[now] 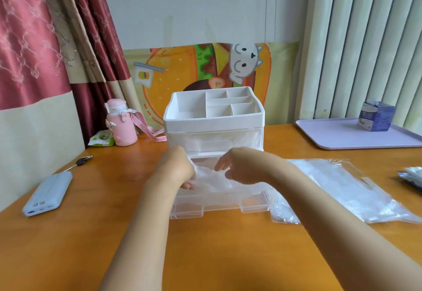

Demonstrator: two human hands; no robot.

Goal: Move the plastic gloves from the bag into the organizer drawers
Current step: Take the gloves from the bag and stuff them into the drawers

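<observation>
A white organizer (214, 119) with a divided top tray stands at the middle of the wooden table. Its clear lower drawer (219, 206) is pulled out toward me. Thin clear plastic gloves (212, 180) lie bunched in that drawer. My left hand (177, 167) holds the gloves at their left side, fingers curled under the film. My right hand (237, 167) grips them from the right, fingers bent down into the drawer. The clear bag (342, 185) with more gloves inside lies flat on the table to the right of the drawer.
A pink bottle (121, 126) with a strap and a green packet (100, 141) stand back left. Keys (80, 162) and a pale blue power bank (48, 193) lie at the left. A lilac tray (356, 135) with a blue box (376, 116) sits back right.
</observation>
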